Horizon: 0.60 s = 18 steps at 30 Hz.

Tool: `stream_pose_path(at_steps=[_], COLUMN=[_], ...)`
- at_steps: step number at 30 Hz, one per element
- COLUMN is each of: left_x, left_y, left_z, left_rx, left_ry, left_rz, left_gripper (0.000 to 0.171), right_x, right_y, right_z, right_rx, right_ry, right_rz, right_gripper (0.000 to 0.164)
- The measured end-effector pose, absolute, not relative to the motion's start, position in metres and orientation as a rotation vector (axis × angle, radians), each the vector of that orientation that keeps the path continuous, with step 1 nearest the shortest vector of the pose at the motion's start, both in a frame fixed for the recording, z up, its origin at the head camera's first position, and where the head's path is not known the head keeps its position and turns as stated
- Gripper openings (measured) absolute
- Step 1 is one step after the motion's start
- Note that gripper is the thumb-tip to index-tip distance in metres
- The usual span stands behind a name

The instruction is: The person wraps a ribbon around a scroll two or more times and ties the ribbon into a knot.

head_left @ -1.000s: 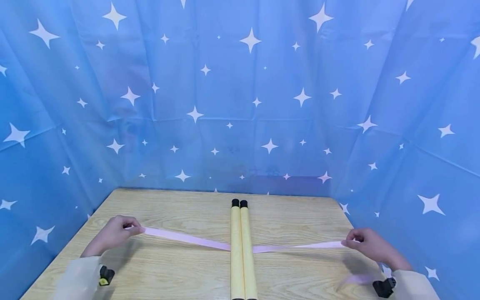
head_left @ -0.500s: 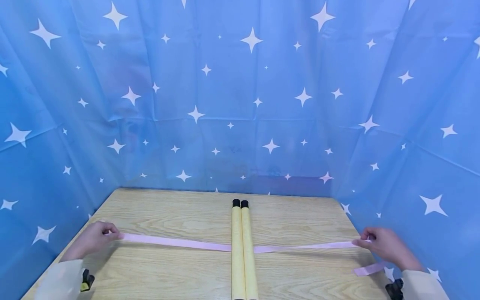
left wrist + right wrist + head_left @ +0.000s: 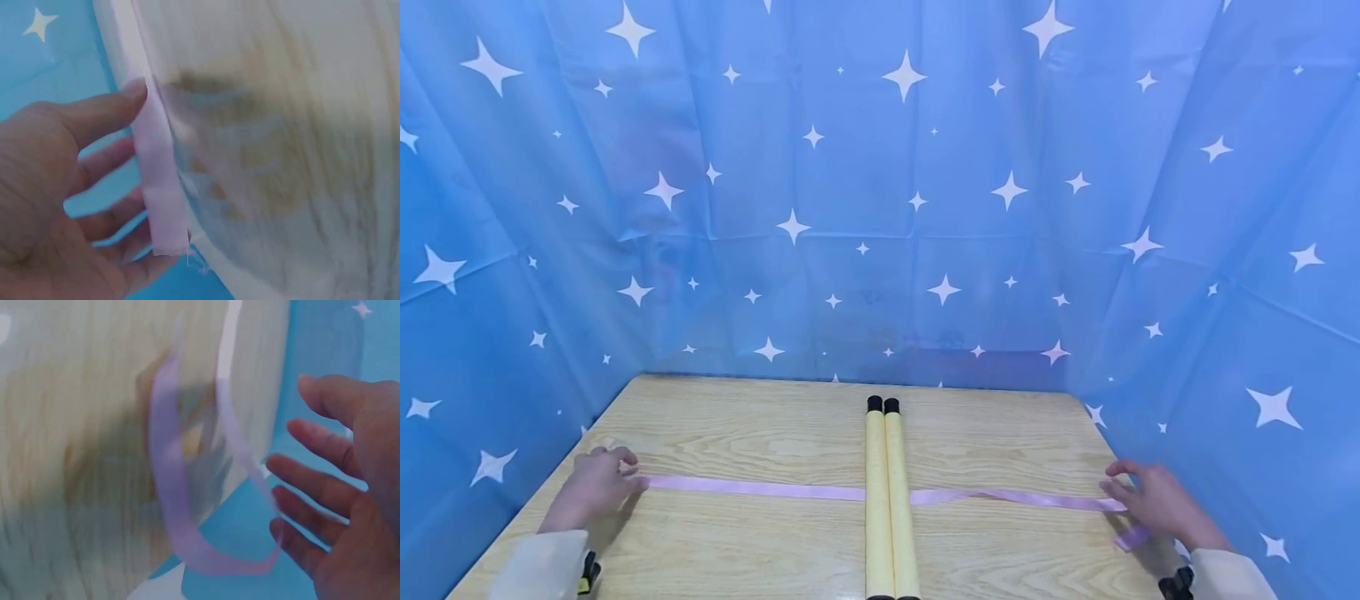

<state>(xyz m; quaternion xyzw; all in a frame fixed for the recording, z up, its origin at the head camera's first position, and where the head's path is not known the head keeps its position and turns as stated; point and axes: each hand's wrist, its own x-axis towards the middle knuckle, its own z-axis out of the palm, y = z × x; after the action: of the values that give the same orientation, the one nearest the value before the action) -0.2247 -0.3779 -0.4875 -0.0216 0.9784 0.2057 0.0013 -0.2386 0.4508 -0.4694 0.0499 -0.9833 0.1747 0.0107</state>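
Note:
A pink ribbon (image 3: pixel 752 487) runs across the wooden table, its middle hidden beneath two pale yellow rolls (image 3: pixel 877 500) with black ends, lying side by side. My left hand (image 3: pixel 593 487) is at the ribbon's left end. In the left wrist view, its thumb (image 3: pixel 128 100) touches the ribbon (image 3: pixel 159 169), while the other fingers spread behind it. My right hand (image 3: pixel 1157 500) is beside the right end, fingers apart. From the right wrist, the ribbon (image 3: pixel 169 462) loops loosely, its bend near the fingertips of that open hand (image 3: pixel 350 481).
The wooden table (image 3: pixel 737 542) reaches back to a blue curtain (image 3: pixel 850 167) with white stars, which also hangs on both sides. Black wrist cameras are strapped at both light sleeves (image 3: pixel 542 567).
Both hands gripped the ribbon and drew it outward. Now they are lower, the right fingers have let go and the left fingers have loosened. The ribbon's right part has sunk; the rolls stayed in place.

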Motion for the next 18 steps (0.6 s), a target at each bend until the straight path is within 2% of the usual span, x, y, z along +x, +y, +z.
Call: stream_pose_path(at_steps=[2,5,10,16,18], left_x=[-0.222,-0.218,-0.214,-0.215,-0.215], left_y=[-0.37,-0.352,-0.314,-0.272,-0.261], left_z=[-0.484,-0.479,-0.476,-0.486,-0.49], left_rx=[-0.091,-0.112,-0.176,-0.171,-0.186], left_ry=[3.126,3.201,3.236,3.144,3.108], left_rz=[0.637,0.672,0.748,0.81,0.805], left_gripper=[0.056,0.064,0.064,0.05,0.051], right_x=[-0.237,-0.235,-0.234,-0.229,-0.226], right_y=[0.446,0.438,0.424,0.406,0.4], right_z=[-0.466,-0.459,-0.45,-0.454,-0.457], right_rx=[0.128,0.089,-0.064,-0.201,-0.246], right_ry=[-3.064,-3.035,-3.085,-3.185,-3.218], right_rz=[0.571,0.576,0.588,0.593,0.587], right_gripper=[0.051,0.064,0.081,0.069,0.066])
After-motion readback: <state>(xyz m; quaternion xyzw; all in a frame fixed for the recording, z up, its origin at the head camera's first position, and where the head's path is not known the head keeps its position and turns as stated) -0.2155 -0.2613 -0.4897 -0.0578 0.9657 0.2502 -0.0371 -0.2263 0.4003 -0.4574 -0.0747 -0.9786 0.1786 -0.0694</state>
